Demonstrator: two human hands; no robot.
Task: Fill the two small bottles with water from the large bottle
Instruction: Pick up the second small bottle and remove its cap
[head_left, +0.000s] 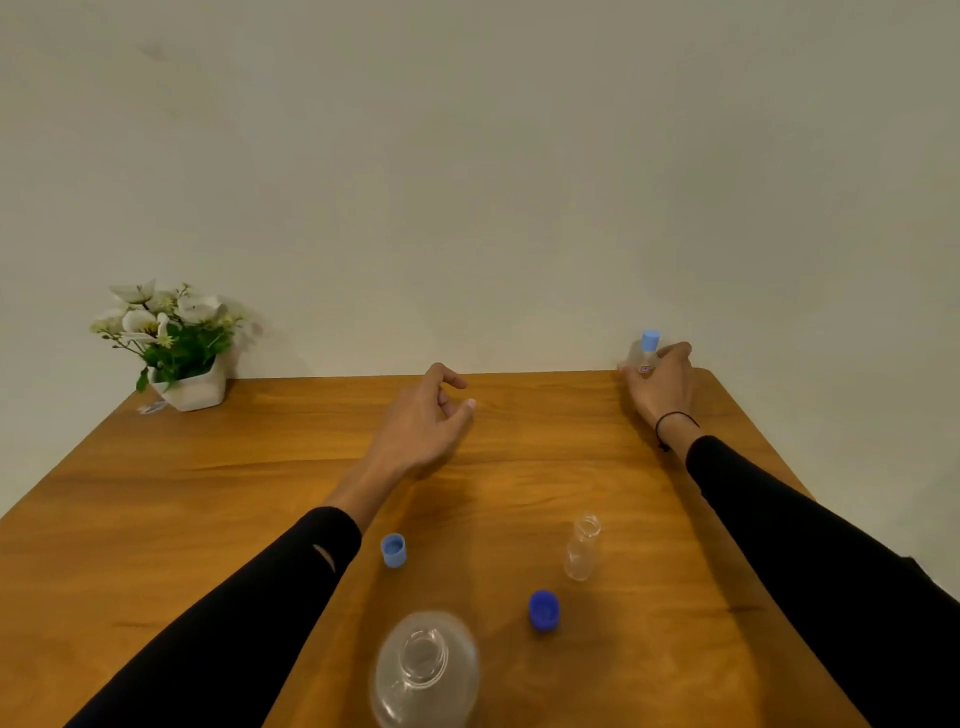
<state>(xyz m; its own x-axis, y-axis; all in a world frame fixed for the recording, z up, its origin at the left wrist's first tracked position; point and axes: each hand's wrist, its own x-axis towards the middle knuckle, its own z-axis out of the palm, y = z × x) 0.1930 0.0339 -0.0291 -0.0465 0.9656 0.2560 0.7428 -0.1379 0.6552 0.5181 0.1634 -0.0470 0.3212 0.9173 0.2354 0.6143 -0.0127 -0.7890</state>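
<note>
The large clear bottle (425, 670) stands uncapped at the near edge, seen from above. Its dark blue cap (544, 610) lies to the right of it. One small clear bottle (583, 546) stands open in the middle right, and its light blue cap (393, 549) rests further left. My right hand (662, 387) is wrapped around a second small bottle (644, 354) with a light blue cap at the table's far right corner. Hovering over the table centre, my left hand (423, 415) holds nothing, its fingers loosely curled and apart.
A white pot of white flowers (174, 343) sits at the far left corner against the wall. The wooden table (208, 493) ends at the wall behind and slopes away on the right side.
</note>
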